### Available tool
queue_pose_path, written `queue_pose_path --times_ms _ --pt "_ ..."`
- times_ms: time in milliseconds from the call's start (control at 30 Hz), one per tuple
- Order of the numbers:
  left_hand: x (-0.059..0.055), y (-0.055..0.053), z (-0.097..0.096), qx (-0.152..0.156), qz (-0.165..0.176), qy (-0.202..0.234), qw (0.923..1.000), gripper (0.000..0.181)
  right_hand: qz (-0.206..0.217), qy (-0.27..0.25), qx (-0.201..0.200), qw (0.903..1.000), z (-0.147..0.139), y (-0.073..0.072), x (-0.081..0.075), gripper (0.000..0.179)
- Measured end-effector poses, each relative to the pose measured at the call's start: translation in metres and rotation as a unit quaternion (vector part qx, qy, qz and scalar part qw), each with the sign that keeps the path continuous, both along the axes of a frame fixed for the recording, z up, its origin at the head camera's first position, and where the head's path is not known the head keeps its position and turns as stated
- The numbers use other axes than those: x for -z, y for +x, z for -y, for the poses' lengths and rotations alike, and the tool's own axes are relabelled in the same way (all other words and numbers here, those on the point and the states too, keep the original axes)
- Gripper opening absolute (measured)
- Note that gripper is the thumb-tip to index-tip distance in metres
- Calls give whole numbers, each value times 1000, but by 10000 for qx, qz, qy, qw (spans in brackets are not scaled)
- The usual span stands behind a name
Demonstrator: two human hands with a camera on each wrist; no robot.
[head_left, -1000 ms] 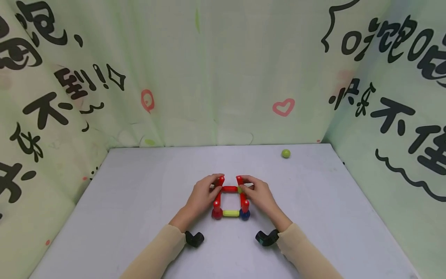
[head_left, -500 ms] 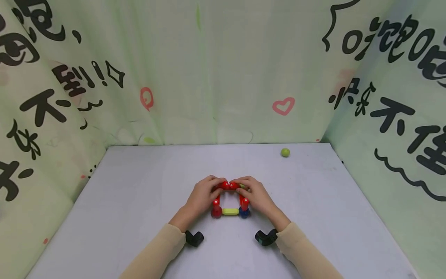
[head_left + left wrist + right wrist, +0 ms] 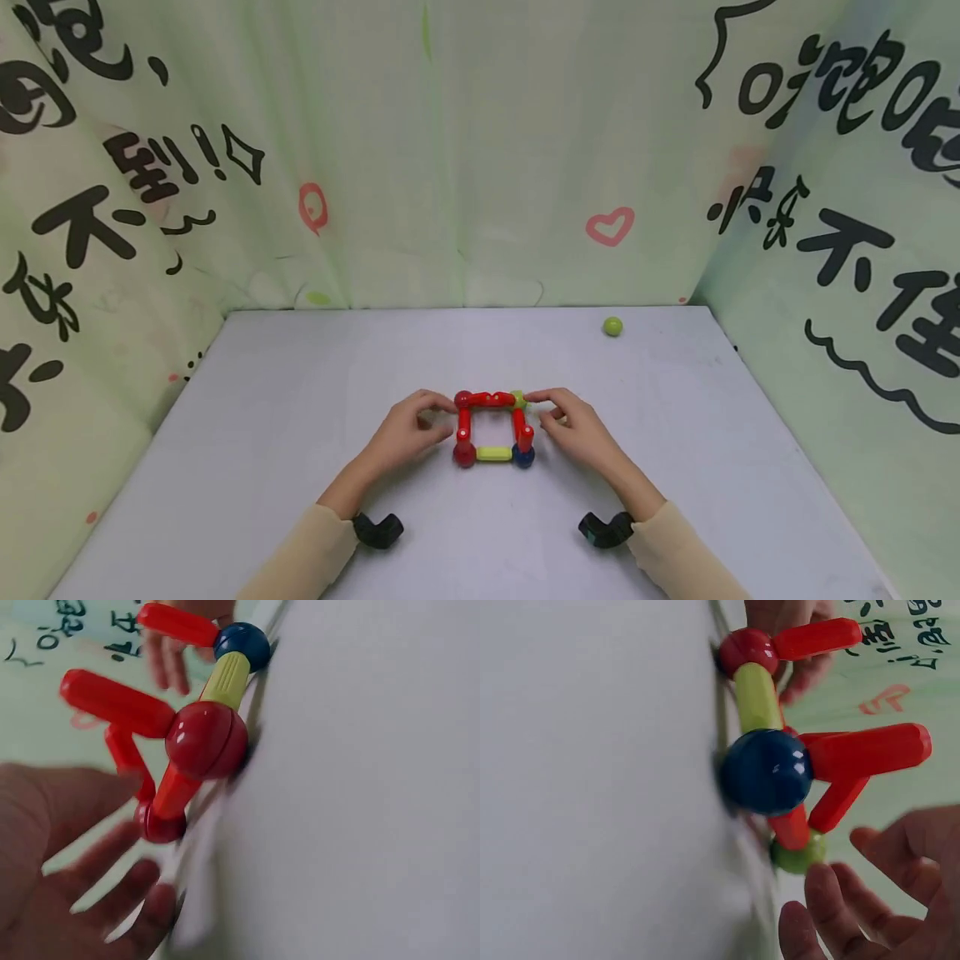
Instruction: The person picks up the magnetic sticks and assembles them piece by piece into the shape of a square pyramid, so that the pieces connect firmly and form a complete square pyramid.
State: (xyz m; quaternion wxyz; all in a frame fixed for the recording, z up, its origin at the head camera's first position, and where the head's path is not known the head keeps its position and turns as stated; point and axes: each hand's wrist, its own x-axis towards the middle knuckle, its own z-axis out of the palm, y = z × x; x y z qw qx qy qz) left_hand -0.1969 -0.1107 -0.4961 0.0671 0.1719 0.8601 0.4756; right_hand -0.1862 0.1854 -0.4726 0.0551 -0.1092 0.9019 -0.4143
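A square frame of magnetic balls and rods lies on the white table between my hands. Red balls form its left corners, the nearer one [image 3: 465, 454] bigger in view; a blue ball [image 3: 523, 455] and a green ball [image 3: 518, 400] form the right ones. A yellow rod [image 3: 494, 454] makes the front side. Red rods [image 3: 870, 751] stand up from the front balls, and two slanted red rods [image 3: 491, 400] lean together at the back. My left hand [image 3: 411, 429] is beside the rear red ball [image 3: 160, 823], fingers spread. My right hand [image 3: 576, 423] has its index fingertip right at the green ball.
A loose green ball [image 3: 612, 326] lies near the table's [image 3: 337, 367] back right edge. Pale green curtains [image 3: 465, 167] with black lettering hang around the back and sides. Each wrist wears a black camera [image 3: 377, 531].
Both hands tipped the two back rods inward until their tops met, then released them. The hands have since drawn apart to either side of the frame.
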Motion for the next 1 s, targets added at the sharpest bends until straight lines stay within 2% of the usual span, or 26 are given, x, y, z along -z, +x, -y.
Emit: queue_pose_path --times_ms 67,133,200,267,333,433,633,833,933,1000 --pt "1 7 10 357 358 154 9986 27 132 45 -123 9998 -7 8 1 32" --pt "3 11 13 719 548 279 9955 29 165 79 -289 9994 -13 15 2 31" --pt "3 13 12 965 568 395 9929 32 84 97 -491 9987 -15 20 3 30" --pt "3 13 8 1057 492 411 9923 33 15 94 -629 9980 -14 23 4 28" --pt "1 14 4 1026 479 393 9928 31 -6 56 -680 9977 -10 25 6 26" --pt "0 16 2 940 488 378 9937 29 51 15 -532 9986 -3 25 8 25" --pt "10 13 -5 713 466 526 9950 24 99 66 -185 9998 6 21 9 23" --pt "11 13 -13 441 323 463 9974 21 134 167 65 9997 14 17 9 24" --pt "10 13 -17 367 190 384 9984 22 155 279 182 9993 18 14 8 24" --pt "10 13 -19 355 -44 248 9991 23 136 364 204 9990 20 13 7 24"
